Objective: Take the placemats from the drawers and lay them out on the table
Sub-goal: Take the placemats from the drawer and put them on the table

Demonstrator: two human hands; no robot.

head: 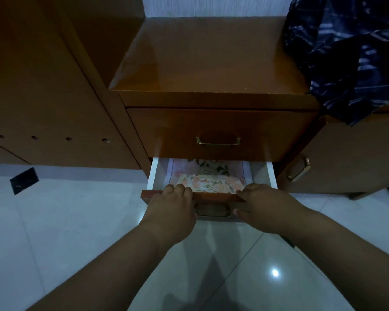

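The lower drawer (154, 176) of a brown wooden cabinet stands partly pulled out, white inside. Floral placemats (209, 179) in pink and cream lie flat in it, their far part hidden under the upper drawer. My left hand (172, 207) grips the drawer's front edge at the left, fingers hooked over the rim. My right hand (265, 207) grips the same front edge at the right, thumb on the outer face. The drawer's brass handle (212, 209) shows between my hands.
The upper drawer (218, 133) is closed, with a brass handle. A dark blue patterned cloth (350, 55) lies on the cabinet top at the right. Another cabinet door with a handle (299, 169) is at the right. Glossy white floor tiles (54, 221) lie below.
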